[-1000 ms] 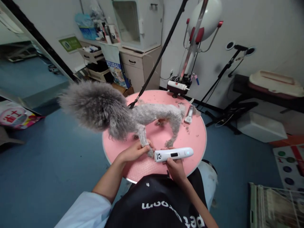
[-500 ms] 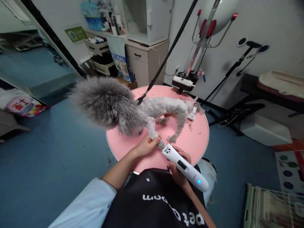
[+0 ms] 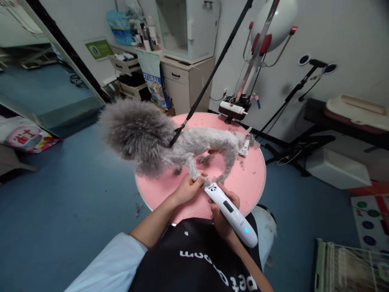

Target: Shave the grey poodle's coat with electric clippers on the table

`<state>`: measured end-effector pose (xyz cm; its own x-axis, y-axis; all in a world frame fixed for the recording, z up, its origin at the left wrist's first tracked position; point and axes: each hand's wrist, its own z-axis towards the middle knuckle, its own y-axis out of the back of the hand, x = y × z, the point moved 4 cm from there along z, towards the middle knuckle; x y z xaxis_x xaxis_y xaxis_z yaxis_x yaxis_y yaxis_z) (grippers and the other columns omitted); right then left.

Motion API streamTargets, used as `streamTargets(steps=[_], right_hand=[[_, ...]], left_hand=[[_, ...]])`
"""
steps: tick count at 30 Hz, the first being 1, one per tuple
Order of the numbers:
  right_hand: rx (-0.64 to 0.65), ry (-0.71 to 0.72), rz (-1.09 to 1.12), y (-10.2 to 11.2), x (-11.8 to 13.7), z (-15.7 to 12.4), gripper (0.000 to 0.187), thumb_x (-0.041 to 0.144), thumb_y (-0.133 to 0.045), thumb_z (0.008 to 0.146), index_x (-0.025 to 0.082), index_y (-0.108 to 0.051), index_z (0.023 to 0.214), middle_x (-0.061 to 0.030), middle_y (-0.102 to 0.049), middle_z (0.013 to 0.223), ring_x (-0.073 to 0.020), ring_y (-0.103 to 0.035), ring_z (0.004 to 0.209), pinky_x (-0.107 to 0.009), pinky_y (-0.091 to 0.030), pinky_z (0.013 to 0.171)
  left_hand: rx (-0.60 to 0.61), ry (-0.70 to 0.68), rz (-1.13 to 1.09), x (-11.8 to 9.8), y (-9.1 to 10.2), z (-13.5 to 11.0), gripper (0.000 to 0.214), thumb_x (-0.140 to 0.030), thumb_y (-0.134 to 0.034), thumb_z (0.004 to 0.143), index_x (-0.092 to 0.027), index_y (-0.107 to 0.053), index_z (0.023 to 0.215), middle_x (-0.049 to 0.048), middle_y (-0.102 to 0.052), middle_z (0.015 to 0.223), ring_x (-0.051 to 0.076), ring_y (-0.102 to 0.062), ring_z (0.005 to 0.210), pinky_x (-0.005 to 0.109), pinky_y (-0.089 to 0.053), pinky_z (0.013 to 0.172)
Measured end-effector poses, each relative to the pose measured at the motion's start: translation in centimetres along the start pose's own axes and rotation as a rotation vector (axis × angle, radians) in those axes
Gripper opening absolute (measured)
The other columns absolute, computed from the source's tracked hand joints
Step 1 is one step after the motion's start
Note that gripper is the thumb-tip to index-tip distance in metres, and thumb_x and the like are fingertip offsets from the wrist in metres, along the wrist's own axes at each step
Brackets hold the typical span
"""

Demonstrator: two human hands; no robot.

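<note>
A small grey dog (image 3: 170, 140) stands on a round pink grooming table (image 3: 249, 178), its fluffy head to the left. A black leash (image 3: 212, 69) runs up from its neck. My left hand (image 3: 187, 188) is closed round the dog's front leg just above the paw. My right hand (image 3: 223, 213) grips a white electric clipper (image 3: 231, 213), whose head points up-left and touches that paw. A small blue light glows near the clipper's rear end.
Clipped fur lies scattered on the pink table. Behind it stand a cabinet (image 3: 185, 81) with a white box on top, a dryer stand (image 3: 267, 28) and a black tripod (image 3: 291, 97). Blue floor surrounds the table. A wire cage (image 3: 349, 263) sits at lower right.
The clipper swung from lying level to the right of the paw to pointing up-left at it. My left hand kept hold of the leg. The view shifted a little.
</note>
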<state>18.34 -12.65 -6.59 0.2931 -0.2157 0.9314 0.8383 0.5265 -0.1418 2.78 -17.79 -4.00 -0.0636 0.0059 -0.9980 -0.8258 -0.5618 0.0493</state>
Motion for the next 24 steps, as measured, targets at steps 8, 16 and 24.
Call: streamTargets(steps=[8,16,24], right_hand=[[0.016,0.202,-0.127,0.3,1.6,0.1,0.048,0.05,-0.063,0.087,0.024,-0.042,0.123,-0.0181,-0.049,0.14,-0.0224,-0.071,0.09,-0.039,-0.06,0.072],[0.157,0.493,-0.36,0.1,2.6,1.0,0.043,0.029,-0.063,0.083,0.022,-0.045,0.122,-0.0155,-0.06,0.127,-0.0312,-0.063,0.116,-0.051,-0.058,0.089],[0.157,0.622,-0.34,0.0,2.6,1.0,0.049,0.026,-0.065,0.082,0.018,-0.045,0.127,-0.0178,-0.06,0.127,-0.0321,-0.063,0.117,-0.048,-0.06,0.086]], left_hand=[[-0.028,-0.013,0.047,-0.3,0.6,0.1,0.044,-0.054,-0.057,0.086,-0.012,-0.067,0.096,0.0071,-0.07,0.08,0.016,-0.063,0.071,0.028,-0.05,0.067],[0.039,0.048,0.015,0.2,0.7,-0.2,0.044,-0.053,-0.056,0.089,-0.012,-0.067,0.1,0.0085,-0.072,0.087,0.018,-0.065,0.077,0.028,-0.051,0.072],[0.061,0.022,0.067,-0.2,0.5,-0.2,0.046,-0.055,-0.052,0.09,-0.012,-0.068,0.096,0.007,-0.07,0.084,0.017,-0.063,0.075,0.027,-0.05,0.07]])
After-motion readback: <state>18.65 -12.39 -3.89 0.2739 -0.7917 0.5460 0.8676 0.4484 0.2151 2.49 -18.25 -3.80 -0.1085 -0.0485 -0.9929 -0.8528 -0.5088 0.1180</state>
